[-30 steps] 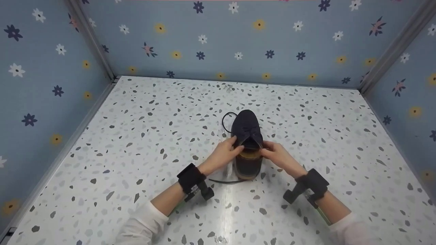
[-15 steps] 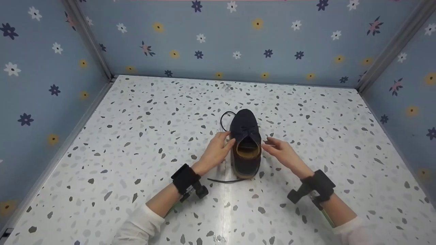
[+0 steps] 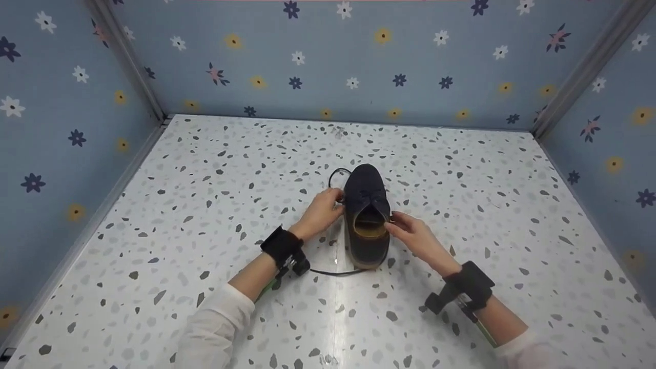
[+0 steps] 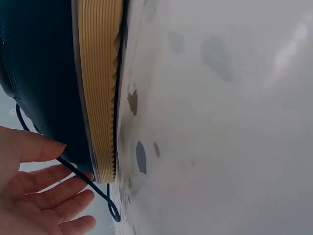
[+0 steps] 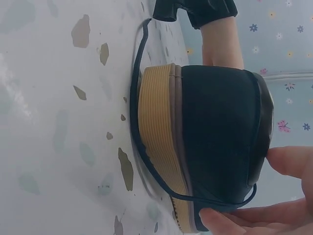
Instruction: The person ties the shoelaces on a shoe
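Note:
A dark navy lace-up shoe [image 3: 365,190] with a ribbed tan sole [image 4: 100,93] stands upright, toe pointing away. My left hand [image 3: 320,212] is at its left side near the toe. In the left wrist view, a dark shoelace [image 4: 87,180] runs between the thumb and the slightly bent fingers, with a gap showing between them. My right hand [image 3: 417,238] touches the shoe's right side. Its thumb [image 5: 288,160] meets the collar edge, and its straight fingers [image 5: 220,223] lie lower on the side, beside another stretch of shoelace [image 5: 168,191].
The speckled white tabletop [image 3: 230,169] surrounds the shoe. A lace loop [image 3: 330,177] lies left of the toe, and a lace end [image 3: 335,273] curves behind the heel. Blue flowered panels [image 3: 328,56] stand at the back and both sides. Black camera straps [image 3: 282,246] wrap both wrists.
Both hands first held the collar, then drew away from the opening. Since then my left hand has moved forward to the lace near the toe, and my right thumb has come back to the collar.

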### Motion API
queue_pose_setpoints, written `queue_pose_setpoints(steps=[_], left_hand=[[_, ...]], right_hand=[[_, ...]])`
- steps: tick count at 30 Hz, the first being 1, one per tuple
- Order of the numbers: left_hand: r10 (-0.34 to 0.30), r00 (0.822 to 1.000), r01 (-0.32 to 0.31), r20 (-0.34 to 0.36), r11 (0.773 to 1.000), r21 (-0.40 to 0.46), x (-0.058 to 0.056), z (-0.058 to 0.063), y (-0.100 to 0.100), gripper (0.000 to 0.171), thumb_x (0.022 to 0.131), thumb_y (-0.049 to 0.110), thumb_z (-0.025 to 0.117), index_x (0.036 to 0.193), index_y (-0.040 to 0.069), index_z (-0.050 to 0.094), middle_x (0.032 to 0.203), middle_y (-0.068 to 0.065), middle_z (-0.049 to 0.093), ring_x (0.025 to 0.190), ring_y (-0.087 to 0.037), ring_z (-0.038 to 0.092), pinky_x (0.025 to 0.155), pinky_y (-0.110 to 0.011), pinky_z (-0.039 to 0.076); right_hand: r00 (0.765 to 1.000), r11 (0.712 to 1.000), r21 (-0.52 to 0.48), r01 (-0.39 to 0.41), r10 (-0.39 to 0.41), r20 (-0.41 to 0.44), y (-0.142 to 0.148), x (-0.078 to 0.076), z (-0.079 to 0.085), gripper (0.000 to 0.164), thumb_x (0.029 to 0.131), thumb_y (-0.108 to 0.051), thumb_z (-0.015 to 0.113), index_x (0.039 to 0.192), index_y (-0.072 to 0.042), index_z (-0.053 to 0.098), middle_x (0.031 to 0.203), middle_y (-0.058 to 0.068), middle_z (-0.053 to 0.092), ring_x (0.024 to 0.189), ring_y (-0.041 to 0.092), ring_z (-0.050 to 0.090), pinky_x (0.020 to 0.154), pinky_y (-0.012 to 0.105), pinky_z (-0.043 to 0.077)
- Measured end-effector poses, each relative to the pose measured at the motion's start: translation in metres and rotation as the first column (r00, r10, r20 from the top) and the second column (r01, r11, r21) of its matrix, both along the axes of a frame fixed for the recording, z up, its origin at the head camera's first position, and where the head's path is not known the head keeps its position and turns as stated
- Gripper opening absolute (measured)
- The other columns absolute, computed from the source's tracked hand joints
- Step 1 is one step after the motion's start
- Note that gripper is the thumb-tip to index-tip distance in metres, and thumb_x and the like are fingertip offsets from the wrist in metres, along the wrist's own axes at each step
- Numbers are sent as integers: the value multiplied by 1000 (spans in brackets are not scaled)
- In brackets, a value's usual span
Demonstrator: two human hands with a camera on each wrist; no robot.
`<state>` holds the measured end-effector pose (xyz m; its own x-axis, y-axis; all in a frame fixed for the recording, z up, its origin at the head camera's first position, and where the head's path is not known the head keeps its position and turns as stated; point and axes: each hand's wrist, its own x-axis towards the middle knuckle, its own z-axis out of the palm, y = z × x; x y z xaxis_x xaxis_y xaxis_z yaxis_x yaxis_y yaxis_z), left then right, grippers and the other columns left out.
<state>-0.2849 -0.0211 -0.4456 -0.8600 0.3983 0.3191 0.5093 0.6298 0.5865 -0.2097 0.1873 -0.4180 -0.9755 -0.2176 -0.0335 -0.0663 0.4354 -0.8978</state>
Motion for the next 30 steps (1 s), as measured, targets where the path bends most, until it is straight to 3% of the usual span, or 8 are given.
queue_pose_setpoints(steps=[5,10,16,23,30], left_hand=[[-27,997,28,75,1000,-9,2,1,-6,6,67,11,49,72,8,50,65,4,48,58,-7,43,52,-19,34],[-21,994,23,105,999,-23,10,8,-21,6,66,12,48,70,9,52,58,6,47,49,-7,41,45,-19,33],[67,991,-63,118,997,-39,16,14,-49,4,67,13,49,67,10,52,54,5,46,45,-8,39,41,-21,31],[142,985,-139,93,990,-39,16,19,-77,8,68,14,48,62,11,51,51,3,45,42,-10,37,38,-22,28],[197,968,-192,157,980,-47,19,21,-103,9,69,15,47,65,9,52,55,2,47,43,-10,39,38,-23,30]], right_hand=[[1000,1000,13,-18,19,-14,-2,0,0,51,69,-30,46,108,0,32,102,9,39,88,11,39,70,21,30],[1000,999,50,-16,16,-16,-2,0,1,50,70,-30,45,109,-2,31,104,7,38,89,10,37,71,22,30],[1000,998,65,-15,14,10,-3,0,3,50,71,-30,45,110,-2,30,105,7,37,89,10,37,71,22,29],[1000,997,81,-8,9,-8,-3,-1,3,48,71,-28,45,109,-2,32,104,8,38,88,11,38,71,22,30],[999,997,76,-34,36,-24,-3,-1,2,48,72,-27,44,109,-1,31,105,9,37,90,12,37,72,23,29]])
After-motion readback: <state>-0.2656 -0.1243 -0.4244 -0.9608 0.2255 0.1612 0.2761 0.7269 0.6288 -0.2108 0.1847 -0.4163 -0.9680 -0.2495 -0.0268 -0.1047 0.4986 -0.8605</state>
